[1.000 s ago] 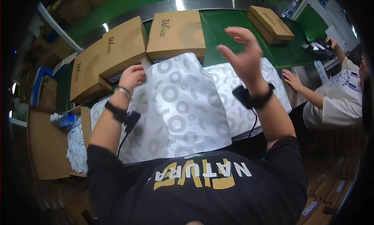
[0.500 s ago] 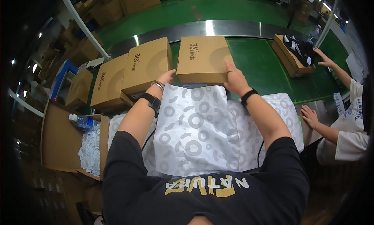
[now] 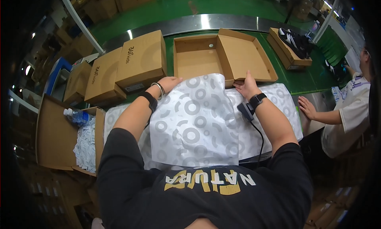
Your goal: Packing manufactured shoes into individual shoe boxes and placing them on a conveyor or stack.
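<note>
Open brown cardboard shoebox (image 3: 198, 56) sitting empty on far green conveyor belt (image 3: 301, 80), lid (image 3: 248, 56) flipped right. Right hand (image 3: 247, 86) gripping lid's near edge. Left hand (image 3: 168, 83) resting loose at far edge of white ring-patterned wrapping paper (image 3: 194, 122), near the box.

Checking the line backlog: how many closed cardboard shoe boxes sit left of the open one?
3, in a row: nearest box, middle box, farthest box; more may be hidden.

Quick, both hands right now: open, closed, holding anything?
Left hand: on the patterned wrapping paper, grip cannot be told.
Right hand: fingers grip the open shoe box lid edge.
</note>
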The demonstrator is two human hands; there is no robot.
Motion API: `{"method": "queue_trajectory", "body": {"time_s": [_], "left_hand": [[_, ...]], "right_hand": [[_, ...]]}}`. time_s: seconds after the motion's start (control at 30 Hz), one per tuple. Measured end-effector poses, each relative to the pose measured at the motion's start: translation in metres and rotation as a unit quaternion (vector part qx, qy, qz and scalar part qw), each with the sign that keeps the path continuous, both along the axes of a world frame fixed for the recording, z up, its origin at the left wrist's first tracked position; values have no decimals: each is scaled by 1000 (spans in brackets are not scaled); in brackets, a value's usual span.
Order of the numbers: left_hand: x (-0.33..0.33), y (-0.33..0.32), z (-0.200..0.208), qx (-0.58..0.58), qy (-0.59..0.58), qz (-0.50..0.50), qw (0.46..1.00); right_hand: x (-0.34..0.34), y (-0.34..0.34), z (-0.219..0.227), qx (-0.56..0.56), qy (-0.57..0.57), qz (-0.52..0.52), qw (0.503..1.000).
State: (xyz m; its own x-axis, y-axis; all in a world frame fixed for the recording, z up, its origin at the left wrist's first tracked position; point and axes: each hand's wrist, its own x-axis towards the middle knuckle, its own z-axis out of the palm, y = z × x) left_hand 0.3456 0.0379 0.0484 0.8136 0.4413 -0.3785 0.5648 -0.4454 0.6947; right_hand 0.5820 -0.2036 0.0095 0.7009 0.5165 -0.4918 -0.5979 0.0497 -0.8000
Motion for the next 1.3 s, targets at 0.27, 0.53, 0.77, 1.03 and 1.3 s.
{"method": "queue_trajectory", "body": {"time_s": [0.27, 0.53, 0.77, 1.03, 1.3], "left_hand": [[-104, -118, 71, 355, -228, 35, 906], [-119, -169, 9, -192, -321, 161, 914], [5, -64, 104, -406, -317, 135, 846], [88, 124, -99, 266, -140, 46, 953], [-113, 35, 56, 325, -67, -46, 942]], "right_hand": [[-88, -119, 49, -171, -149, 380, 897], [-163, -103, 65, -25, -87, 357, 930], [-57, -4, 127, 52, -95, 358, 927], [-68, 100, 73, -194, -497, 315, 785], [-104, 0, 46, -321, -628, 540, 460]]}}
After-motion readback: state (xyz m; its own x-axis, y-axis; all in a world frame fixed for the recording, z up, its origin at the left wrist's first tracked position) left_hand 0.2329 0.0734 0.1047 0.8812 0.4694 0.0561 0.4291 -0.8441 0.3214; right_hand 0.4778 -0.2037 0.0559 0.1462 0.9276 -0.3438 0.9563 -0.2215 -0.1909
